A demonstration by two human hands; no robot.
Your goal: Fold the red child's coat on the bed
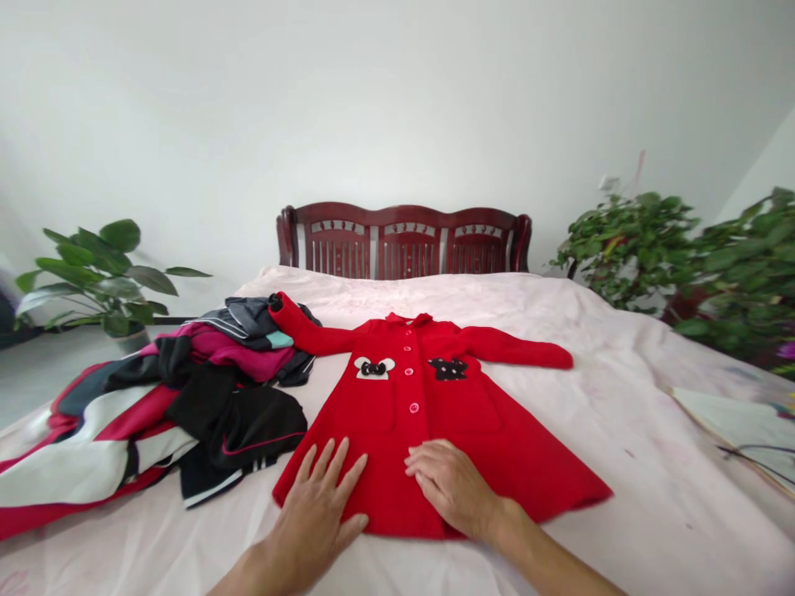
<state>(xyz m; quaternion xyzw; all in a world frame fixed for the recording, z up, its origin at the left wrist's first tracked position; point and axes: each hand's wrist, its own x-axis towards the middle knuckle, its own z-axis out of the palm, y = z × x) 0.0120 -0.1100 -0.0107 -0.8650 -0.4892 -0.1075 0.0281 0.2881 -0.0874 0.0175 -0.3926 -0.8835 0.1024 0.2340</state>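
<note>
A red button-front children's coat (pixel 416 414) lies flat and face up on the pale pink bedspread (pixel 621 497), its sleeves spread out to both sides. My left hand (pixel 316 513) rests palm down on the coat's lower left edge, fingers spread. My right hand (pixel 450 488) lies flat on the lower front near the buttons, holding nothing. The coat has a white bow-eared patch (pixel 373 368) and a black dotted patch (pixel 447 368) on its chest.
A heap of dark, pink and white clothes (pixel 186 406) lies on the bed left of the coat, touching its left sleeve. A dark wooden headboard (pixel 403 240) stands behind. Potted plants (pixel 683 265) stand on both sides, and a pale sheet (pixel 739 430) lies at the right.
</note>
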